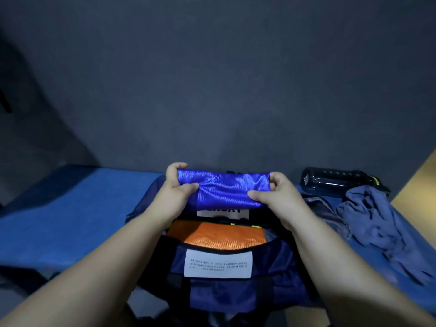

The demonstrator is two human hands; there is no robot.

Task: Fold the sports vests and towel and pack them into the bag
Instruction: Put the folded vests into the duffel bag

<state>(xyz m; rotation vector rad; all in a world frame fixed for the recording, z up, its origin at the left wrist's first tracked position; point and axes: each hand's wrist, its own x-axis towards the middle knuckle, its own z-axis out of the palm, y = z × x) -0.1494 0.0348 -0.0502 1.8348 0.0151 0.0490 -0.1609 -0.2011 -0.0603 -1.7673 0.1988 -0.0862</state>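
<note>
A folded shiny blue vest (224, 188) hangs just above the open mouth of a navy bag (219, 289). My left hand (175, 185) grips the vest's left end, and my right hand (277, 193) grips its right end. Inside the bag lies a folded orange vest (217, 234). A white label (218, 264) with small print is on the bag's near side. A grey-blue towel (382, 230) lies crumpled on the right, unfolded.
The bag stands on a blue-covered surface (70, 213). A dark water bottle (335, 181) lies on its side at the back right, beside the towel. A dark grey wall (212, 79) rises right behind. A tan floor patch (420, 180) shows at the far right.
</note>
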